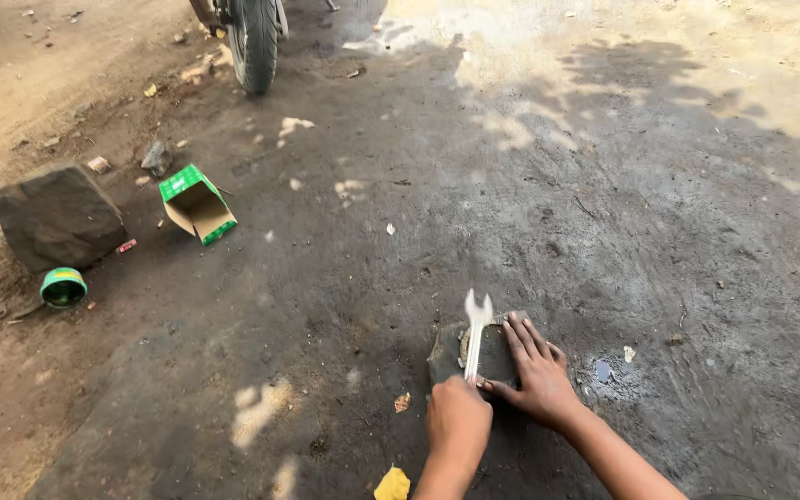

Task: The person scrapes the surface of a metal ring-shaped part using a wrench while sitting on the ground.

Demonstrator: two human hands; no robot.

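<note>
I see left hand fisted round spanner, its head blurred over dark flat block on ground. Right hand fingers spread, pressing block flat, likely steadying it.

Open green-and-white cardboard box lies on its side on the dirt at about 10 o'clock, plain brown inside, mouth facing lower left. Small round green tin with a yellow band sits at 9 o'clock, just below a dark stone block.
</note>
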